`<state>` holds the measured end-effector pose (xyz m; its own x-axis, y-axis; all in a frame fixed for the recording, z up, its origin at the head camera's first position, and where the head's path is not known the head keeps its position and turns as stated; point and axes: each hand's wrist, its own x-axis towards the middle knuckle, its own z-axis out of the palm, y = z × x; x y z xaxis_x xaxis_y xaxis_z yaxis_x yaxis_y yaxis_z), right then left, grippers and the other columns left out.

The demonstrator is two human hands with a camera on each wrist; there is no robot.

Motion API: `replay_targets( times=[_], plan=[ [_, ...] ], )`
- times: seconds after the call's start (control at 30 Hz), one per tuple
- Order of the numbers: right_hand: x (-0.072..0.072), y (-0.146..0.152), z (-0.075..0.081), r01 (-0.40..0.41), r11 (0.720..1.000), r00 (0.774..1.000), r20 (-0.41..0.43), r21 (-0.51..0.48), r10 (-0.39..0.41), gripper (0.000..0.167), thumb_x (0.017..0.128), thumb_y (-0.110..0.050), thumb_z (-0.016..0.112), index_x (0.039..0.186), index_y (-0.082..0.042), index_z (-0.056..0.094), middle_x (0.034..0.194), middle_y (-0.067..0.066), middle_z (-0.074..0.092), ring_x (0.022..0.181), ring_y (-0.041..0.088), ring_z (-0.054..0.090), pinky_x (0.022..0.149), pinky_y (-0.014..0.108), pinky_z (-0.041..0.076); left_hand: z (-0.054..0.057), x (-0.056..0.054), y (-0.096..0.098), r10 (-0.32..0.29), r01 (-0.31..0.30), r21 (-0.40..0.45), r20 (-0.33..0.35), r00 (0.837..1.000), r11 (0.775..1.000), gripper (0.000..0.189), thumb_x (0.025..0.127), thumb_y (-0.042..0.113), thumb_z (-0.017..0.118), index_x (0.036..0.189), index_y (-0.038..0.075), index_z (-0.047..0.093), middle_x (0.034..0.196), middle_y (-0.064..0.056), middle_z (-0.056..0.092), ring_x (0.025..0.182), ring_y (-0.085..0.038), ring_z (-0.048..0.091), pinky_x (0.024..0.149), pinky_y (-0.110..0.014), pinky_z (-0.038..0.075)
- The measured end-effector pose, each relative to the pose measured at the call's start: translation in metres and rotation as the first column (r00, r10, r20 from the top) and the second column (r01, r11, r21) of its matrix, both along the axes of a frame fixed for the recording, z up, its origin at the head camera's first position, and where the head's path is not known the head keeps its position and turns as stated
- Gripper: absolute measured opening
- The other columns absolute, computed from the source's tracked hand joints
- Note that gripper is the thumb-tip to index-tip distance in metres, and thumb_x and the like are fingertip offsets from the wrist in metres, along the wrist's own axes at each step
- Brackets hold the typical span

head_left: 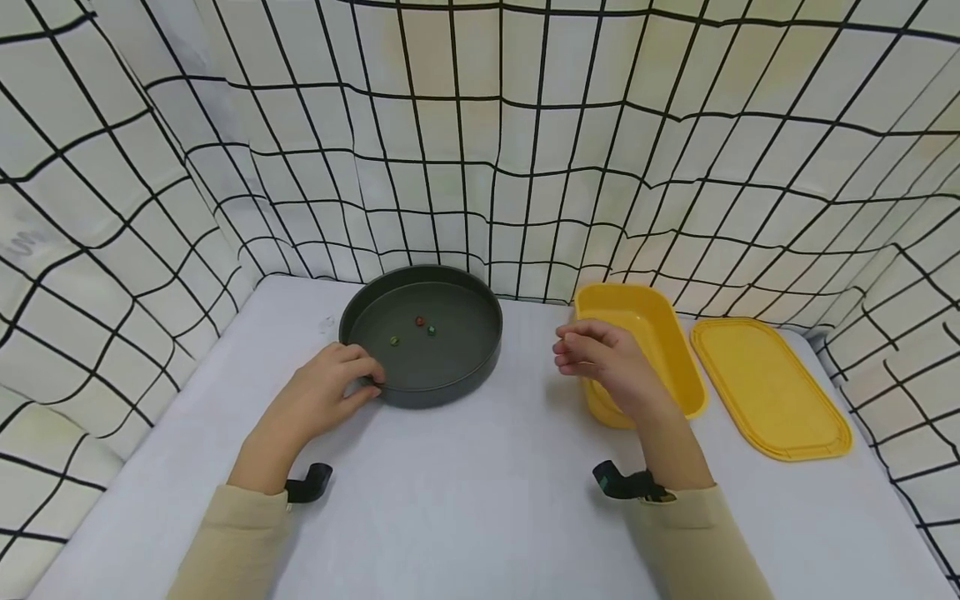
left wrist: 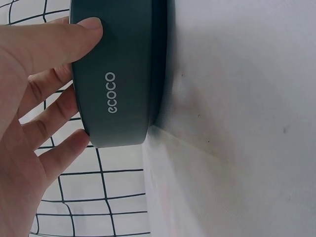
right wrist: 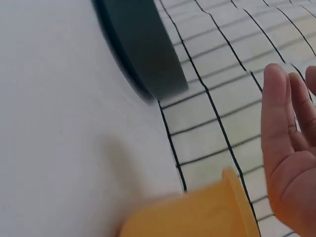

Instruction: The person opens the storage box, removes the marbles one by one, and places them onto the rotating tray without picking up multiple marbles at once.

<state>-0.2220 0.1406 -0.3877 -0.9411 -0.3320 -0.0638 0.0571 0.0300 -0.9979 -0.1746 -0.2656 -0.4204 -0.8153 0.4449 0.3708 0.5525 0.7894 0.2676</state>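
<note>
A dark grey-green round tray [head_left: 420, 367] stands on the table, with "ecoco" printed on its outer wall in the left wrist view. Lying in it are a small red piece [head_left: 420, 321], a small green piece [head_left: 431, 331] and a small yellow-green piece [head_left: 394, 341], too small to tell their kind. My left hand [head_left: 326, 392] grips the tray's near-left rim, thumb [left wrist: 86, 37] against the outer wall and fingers at the rim. My right hand [head_left: 607, 362] hovers by the left side of a yellow container [head_left: 686, 379], fingers fairly straight, nothing visible in them.
Right of the container lies a yellow lid [head_left: 772, 387], flat on the white table [head_left: 465, 500]. White cloth walls with black netting [head_left: 525, 167] enclose the table at the back and both sides.
</note>
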Motion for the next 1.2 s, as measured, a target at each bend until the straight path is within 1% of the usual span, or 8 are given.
replay_targets(
  times=[0.1, 0.17, 0.33, 0.5, 0.63, 0.93, 1.07, 1.2],
  plan=[
    [0.0, 0.017, -0.004, 0.0, 0.999, 1.0, -0.012, -0.034, 0.0, 0.031, 0.1, -0.022, 0.062, 0.118, 0.002, 0.061, 0.1, 0.011, 0.068, 0.09, 0.021, 0.069, 0.084, 0.033, 0.059, 0.0, 0.001, -0.001, 0.003, -0.002, 0.007, -0.015, 1.0, 1.0, 0.021, 0.078, 0.006, 0.084, 0.088, 0.02, 0.07, 0.092, 0.008, 0.064, 0.093, -0.019, 0.057, 0.079, -0.04, 0.05],
    [0.0, 0.025, -0.005, -0.001, 0.999, 1.0, -0.024, -0.038, 0.0, 0.031, 0.1, -0.021, 0.062, 0.119, 0.004, 0.059, 0.099, 0.01, 0.068, 0.09, 0.022, 0.068, 0.083, 0.033, 0.059, -0.001, 0.002, -0.002, -0.001, 0.002, 0.013, -0.027, 1.0, 1.0, 0.022, 0.077, 0.006, 0.084, 0.087, 0.019, 0.07, 0.092, 0.007, 0.064, 0.093, -0.019, 0.057, 0.079, -0.04, 0.05],
    [0.0, 0.041, -0.008, 0.019, 1.0, 0.999, -0.046, 0.006, -0.019, 0.04, 0.1, -0.023, 0.062, 0.123, 0.01, 0.054, 0.1, 0.011, 0.066, 0.093, 0.026, 0.068, 0.082, 0.033, 0.059, -0.003, 0.003, -0.001, -0.001, 0.001, 0.01, -0.026, 1.0, 1.0, 0.021, 0.078, 0.007, 0.084, 0.089, 0.019, 0.07, 0.093, 0.007, 0.064, 0.095, -0.02, 0.057, 0.08, -0.042, 0.051],
    [-0.001, 0.051, -0.01, 0.045, 0.998, 0.997, -0.058, 0.034, -0.043, 0.048, 0.1, -0.024, 0.062, 0.128, 0.013, 0.05, 0.101, 0.007, 0.066, 0.092, 0.019, 0.067, 0.082, 0.033, 0.059, -0.004, 0.003, -0.002, 0.003, -0.002, 0.014, -0.04, 0.999, 1.0, 0.022, 0.077, 0.006, 0.084, 0.088, 0.019, 0.071, 0.092, 0.008, 0.063, 0.094, -0.021, 0.058, 0.08, -0.042, 0.05],
    [-0.003, 0.059, -0.011, 0.053, 0.997, 0.997, -0.064, 0.048, -0.05, 0.048, 0.1, -0.025, 0.062, 0.128, 0.013, 0.05, 0.102, 0.007, 0.066, 0.092, 0.018, 0.067, 0.082, 0.032, 0.059, -0.004, 0.002, -0.001, -0.012, 0.013, 0.016, -0.052, 0.999, 1.0, 0.023, 0.077, 0.005, 0.084, 0.088, 0.019, 0.07, 0.092, 0.008, 0.063, 0.093, -0.02, 0.057, 0.08, -0.041, 0.05],
    [-0.005, 0.069, -0.01, 0.079, 0.978, 0.997, -0.009, 0.191, -0.078, 0.051, 0.099, -0.035, 0.062, 0.131, 0.003, 0.054, 0.112, 0.015, 0.063, 0.101, 0.028, 0.067, 0.086, 0.031, 0.058, -0.003, 0.001, 0.0, -0.02, 0.021, 0.01, -0.051, 0.998, 1.0, 0.023, 0.076, 0.005, 0.084, 0.088, 0.019, 0.07, 0.092, 0.007, 0.063, 0.092, -0.02, 0.057, 0.08, -0.041, 0.05],
    [-0.004, 0.073, -0.01, 0.074, 0.968, 0.997, 0.0, 0.239, -0.076, 0.05, 0.1, -0.037, 0.061, 0.132, 0.001, 0.055, 0.116, 0.02, 0.061, 0.101, 0.029, 0.068, 0.086, 0.031, 0.058, -0.004, 0.0, 0.001, -0.022, 0.022, 0.008, -0.05, 0.998, 1.0, 0.023, 0.077, 0.005, 0.084, 0.088, 0.019, 0.07, 0.092, 0.008, 0.063, 0.092, -0.019, 0.057, 0.08, -0.041, 0.05],
    [-0.005, 0.079, -0.011, 0.059, 0.959, 0.998, 0.013, 0.277, -0.065, 0.05, 0.1, -0.037, 0.06, 0.132, 0.0, 0.055, 0.12, 0.024, 0.06, 0.105, 0.034, 0.065, 0.087, 0.031, 0.058, -0.004, -0.001, 0.001, -0.019, 0.02, 0.006, -0.05, 0.999, 1.0, 0.023, 0.077, 0.005, 0.084, 0.088, 0.019, 0.07, 0.092, 0.008, 0.063, 0.092, -0.019, 0.057, 0.08, -0.041, 0.05]
  ],
)
